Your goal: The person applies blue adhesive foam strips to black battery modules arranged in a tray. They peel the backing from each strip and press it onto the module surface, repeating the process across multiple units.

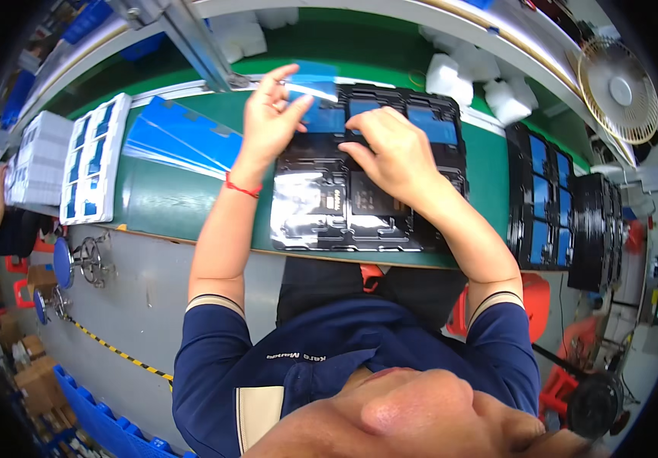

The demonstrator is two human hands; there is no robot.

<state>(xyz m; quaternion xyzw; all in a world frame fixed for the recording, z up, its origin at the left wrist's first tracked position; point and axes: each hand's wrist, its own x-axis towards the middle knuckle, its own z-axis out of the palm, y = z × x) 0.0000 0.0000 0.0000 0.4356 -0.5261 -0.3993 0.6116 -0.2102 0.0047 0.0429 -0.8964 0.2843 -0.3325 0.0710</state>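
A black moulded plastic tray (310, 225) lies on the green bench top in front of me, with blue pieces (432, 126) in its far pockets. My left hand (268, 118) is raised over the tray's far left corner. Its fingers hold a thin, clear blue film (317, 76), blurred by motion. My right hand (394, 149) hovers above the middle of the tray, thumb and forefinger apart, with nothing visible between them. The near pockets show dark flat parts (375, 195) under glare.
Fanned blue film sheets (180, 137) lie left of the tray. Farther left stand a white tray (96, 164) with blue pieces and a white stack (38, 156). To the right are another filled black tray (539, 198), stacked black trays (596, 229) and a fan (619, 91).
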